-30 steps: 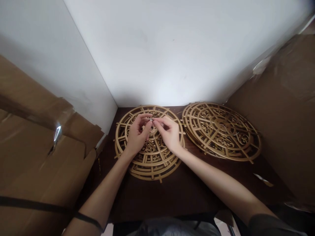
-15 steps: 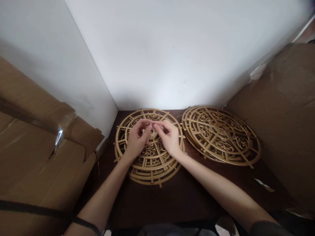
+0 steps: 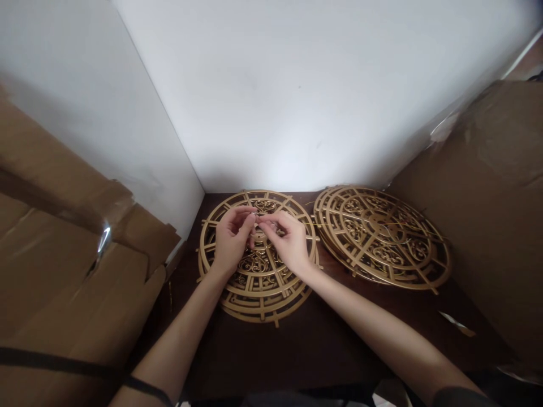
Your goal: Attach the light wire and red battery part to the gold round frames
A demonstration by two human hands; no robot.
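Both hands meet above a stack of round gold openwork frames (image 3: 263, 294), which lies on a dark table. My left hand (image 3: 232, 234) is closed, thumb and forefinger pinched round a tiny shiny piece (image 3: 254, 215) whose kind I cannot make out. My right hand (image 3: 291, 240) pinches beside it, its fingertips almost touching the left ones. What sits between the right fingertips is too small to name. A thin gold strand shows to the right of that hand. The upper frame's centre is partly hidden by the hands.
A second stack of gold openwork frames (image 3: 382, 277) lies to the right. Near the right edge of the dark table (image 3: 339, 345) rests a small thin blade-like item (image 3: 457, 324). Cardboard (image 3: 55, 271) stands at the left, more cardboard (image 3: 492, 215) at the right, and a white wall (image 3: 275, 102) behind.
My left hand has shifted slightly left, and the fingertips of the two hands have drawn a little apart, showing the shiny piece. The view has moved slightly; both stacks stay put.
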